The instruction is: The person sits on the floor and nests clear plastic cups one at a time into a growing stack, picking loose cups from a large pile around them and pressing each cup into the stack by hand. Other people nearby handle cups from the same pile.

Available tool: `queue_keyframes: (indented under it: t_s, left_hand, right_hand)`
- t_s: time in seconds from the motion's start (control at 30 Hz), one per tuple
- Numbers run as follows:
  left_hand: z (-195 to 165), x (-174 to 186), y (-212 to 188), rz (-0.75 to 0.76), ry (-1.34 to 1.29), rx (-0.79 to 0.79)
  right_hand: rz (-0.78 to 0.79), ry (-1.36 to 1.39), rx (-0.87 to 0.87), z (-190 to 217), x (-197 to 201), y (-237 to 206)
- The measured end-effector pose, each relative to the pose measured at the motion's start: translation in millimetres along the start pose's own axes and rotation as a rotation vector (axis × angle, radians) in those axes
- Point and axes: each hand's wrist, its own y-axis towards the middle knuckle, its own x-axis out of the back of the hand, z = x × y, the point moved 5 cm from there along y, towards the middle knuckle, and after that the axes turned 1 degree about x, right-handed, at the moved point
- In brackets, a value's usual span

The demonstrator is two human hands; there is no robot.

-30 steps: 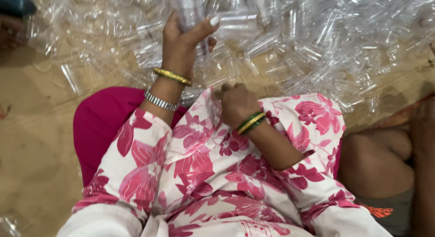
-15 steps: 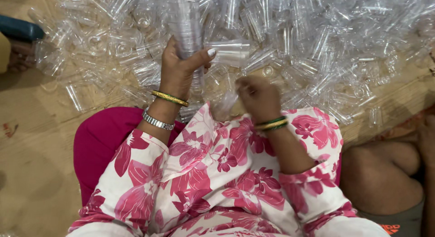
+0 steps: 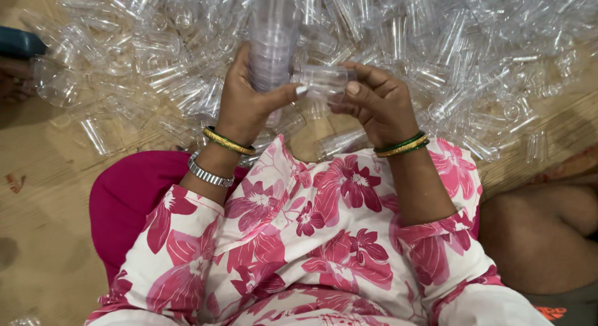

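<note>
Gripping a tall stack of clear cups [image 3: 272,46] in the left hand [image 3: 244,105], long axis running toward 12 o'clock, top end out of view. Pinching a single clear cup [image 3: 322,81] in the right hand [image 3: 374,105], lying crosswise, axis 9 to 3 o'clock, just beside the stack's base. Sitting before a heap of clear cups [image 3: 436,46] spreading across the floor [image 3: 43,170] at 12 o'clock.

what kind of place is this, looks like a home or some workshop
Probably a small sorting or packing workspace on a floor, perhaps home-based. A big heap of clear plastic cups covers a woven mat; the left hand holds a nested stack of cups while the right hand holds a single cup.
</note>
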Motion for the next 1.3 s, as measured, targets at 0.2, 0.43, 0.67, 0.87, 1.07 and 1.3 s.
queue_keyframes:
  t_s: [0.2,0.43,0.67,0.87,1.07,1.3]
  left_hand:
    - [15,5,0,-0.054,-0.125,0.146]
    - [8,11,-3,-0.113,-0.333,0.154]
    - [-1,5,0,-0.095,-0.348,0.112]
    - [2,10,4,-0.126,-0.329,0.12]
    - [11,10,3,-0.104,-0.363,0.106]
    - [10,8,7,-0.121,-0.295,0.119]
  right_hand:
    - [0.145,-0.185,0.144,14,7,-4]
    - [0.139,-1.483,-0.052,-25,35,6]
    - [0.075,-1.808,-0.37,-78,61,7]
    - [0.322,-1.765,-0.336,-81,55,15]
    - [0.383,-2.083,-0.445,-50,10,-9]
    - [0.294,-1.735,0.108,-53,-42,-9]
